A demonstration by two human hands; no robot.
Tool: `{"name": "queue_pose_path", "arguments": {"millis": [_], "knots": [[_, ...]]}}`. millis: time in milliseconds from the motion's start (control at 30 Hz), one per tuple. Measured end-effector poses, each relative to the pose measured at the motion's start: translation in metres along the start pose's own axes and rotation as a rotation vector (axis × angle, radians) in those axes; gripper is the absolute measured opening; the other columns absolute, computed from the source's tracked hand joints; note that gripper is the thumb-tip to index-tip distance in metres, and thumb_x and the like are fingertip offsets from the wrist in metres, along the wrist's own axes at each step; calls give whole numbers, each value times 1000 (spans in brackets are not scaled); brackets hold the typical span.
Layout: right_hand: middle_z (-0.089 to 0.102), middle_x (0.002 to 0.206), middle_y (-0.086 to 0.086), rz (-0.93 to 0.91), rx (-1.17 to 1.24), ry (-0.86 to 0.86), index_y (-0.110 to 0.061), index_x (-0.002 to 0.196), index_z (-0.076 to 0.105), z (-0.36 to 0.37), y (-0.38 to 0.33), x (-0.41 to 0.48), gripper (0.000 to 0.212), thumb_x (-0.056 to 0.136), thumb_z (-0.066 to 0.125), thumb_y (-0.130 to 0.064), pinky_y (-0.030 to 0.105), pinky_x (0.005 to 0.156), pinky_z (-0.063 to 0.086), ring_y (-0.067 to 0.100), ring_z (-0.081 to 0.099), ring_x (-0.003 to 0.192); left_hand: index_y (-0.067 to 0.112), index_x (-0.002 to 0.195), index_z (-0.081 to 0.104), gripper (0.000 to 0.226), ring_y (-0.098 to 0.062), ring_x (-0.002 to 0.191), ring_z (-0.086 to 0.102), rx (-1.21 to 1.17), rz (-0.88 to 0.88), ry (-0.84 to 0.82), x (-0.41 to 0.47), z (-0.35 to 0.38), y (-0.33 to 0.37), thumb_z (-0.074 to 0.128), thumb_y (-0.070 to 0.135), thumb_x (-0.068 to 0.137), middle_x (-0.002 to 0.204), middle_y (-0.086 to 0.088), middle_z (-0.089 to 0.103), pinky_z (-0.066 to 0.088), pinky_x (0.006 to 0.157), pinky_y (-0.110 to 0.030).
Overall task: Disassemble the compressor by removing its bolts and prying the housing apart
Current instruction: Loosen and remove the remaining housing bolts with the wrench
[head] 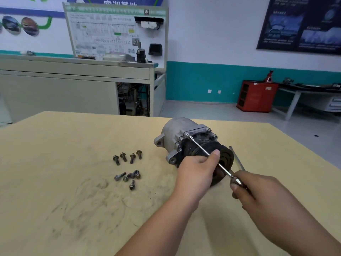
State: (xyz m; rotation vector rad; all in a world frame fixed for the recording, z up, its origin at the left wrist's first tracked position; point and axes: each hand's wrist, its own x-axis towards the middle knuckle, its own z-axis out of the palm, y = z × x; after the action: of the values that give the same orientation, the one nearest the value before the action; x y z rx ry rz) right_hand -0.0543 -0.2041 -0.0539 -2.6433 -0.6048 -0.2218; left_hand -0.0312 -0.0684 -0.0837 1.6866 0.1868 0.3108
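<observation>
Head view: the compressor [184,141] lies on its side on the counter [70,191], right of centre, with its black pulley [226,157] facing me. My left hand [195,172] sits at the compressor's six o'clock. Its fingers are curled round the pulley end and the thumb lies on top, touching the screwdriver [201,149]. The silver body runs from that hand toward eleven o'clock. My right hand [258,193] is at the compressor's four o'clock, apart from it, clamped round the screwdriver's handle. The shaft slants up to ten o'clock and its tip meets the housing seam at the top edge. A second thin metal blade [237,158] pokes out at twelve o'clock of the right hand; I cannot tell whether it is held. Loose bolts [129,169] lie in two clusters at the compressor's eight o'clock, well apart from both hands.
</observation>
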Motion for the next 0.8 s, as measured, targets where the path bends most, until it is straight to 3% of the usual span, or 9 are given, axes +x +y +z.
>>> {"name": "queue_pose_path", "arguments": {"millis": [133, 233, 333, 400, 500, 567, 633, 700, 800], "knots": [[56, 71, -3, -7, 18, 104, -22, 84, 50, -2, 8, 1, 11, 94, 45, -18, 23, 59, 38, 12, 51, 69, 19, 55, 27, 49, -12, 43, 16, -50, -39, 6, 1, 10, 4, 50, 31, 96, 51, 0, 24, 13, 46, -28], [46, 49, -6, -1, 281, 125, -23, 72, 55, -4, 6, 1, 14, 83, 61, -30, 20, 50, 34, 8, 42, 50, 16, 61, 39, 40, -9, 37, 16, -206, -121, -58, 2, 13, 5, 46, 28, 98, 40, 10, 24, 13, 40, -23], [45, 46, -6, 94, 547, 110, -23, 60, 58, -3, 6, 3, 28, 80, 57, -42, 23, 46, 31, 5, 36, 41, 11, 80, 50, 28, -7, 36, 16, -297, -164, -106, 0, 13, 8, 44, 29, 100, 37, 13, 24, 14, 38, -19], [45, 43, -3, 176, 638, 125, -18, 53, 53, -3, 8, 6, 40, 89, 51, -37, 24, 44, 31, 9, 36, 37, 11, 82, 46, 27, -7, 37, 15, -344, -179, -121, 0, 14, 8, 42, 30, 101, 39, 12, 24, 13, 38, -18], [48, 41, 1, 227, 728, 154, -12, 59, 57, -2, 11, 9, 34, 93, 53, -19, 14, 36, 29, 11, 37, 33, 16, 72, 43, 34, -8, 40, 14, -405, -215, -135, -1, 14, 7, 42, 34, 101, 44, 9, 23, 11, 40, -18], [52, 43, 2, 119, 608, 229, -15, 68, 62, 2, 13, 8, 24, 91, 56, -17, 14, 37, 31, 10, 41, 34, 20, 60, 45, 44, -8, 40, 14, -406, -216, -132, -2, 15, 7, 45, 37, 100, 45, 8, 24, 10, 40, -19], [54, 44, 0, -61, 319, 370, -18, 72, 65, 4, 13, 7, 15, 87, 63, -17, 21, 45, 36, 14, 49, 46, 20, 51, 57, 53, -8, 38, 15, -392, -212, -112, -2, 14, 6, 47, 41, 98, 43, 9, 24, 11, 39, -18], [54, 47, -3, -183, 92, 477, -15, 78, 70, 3, 14, 6, 8, 85, 67, -14, 26, 53, 36, 17, 48, 54, 17, 63, 57, 42, -7, 37, 15, -392, -199, -91, -1, 13, 8, 50, 41, 97, 41, 10, 23, 11, 38, -17], [59, 55, -1, -227, 14, 531, -13, 85, 73, 6, 14, 6, 14, 78, 62, -19, 28, 53, 36, 18, 51, 46, 14, 79, 45, 27, -8, 37, 14, -414, -168, -80, 1, 10, 10, 53, 34, 95, 41, 11, 20, 12, 39, -18]]}}
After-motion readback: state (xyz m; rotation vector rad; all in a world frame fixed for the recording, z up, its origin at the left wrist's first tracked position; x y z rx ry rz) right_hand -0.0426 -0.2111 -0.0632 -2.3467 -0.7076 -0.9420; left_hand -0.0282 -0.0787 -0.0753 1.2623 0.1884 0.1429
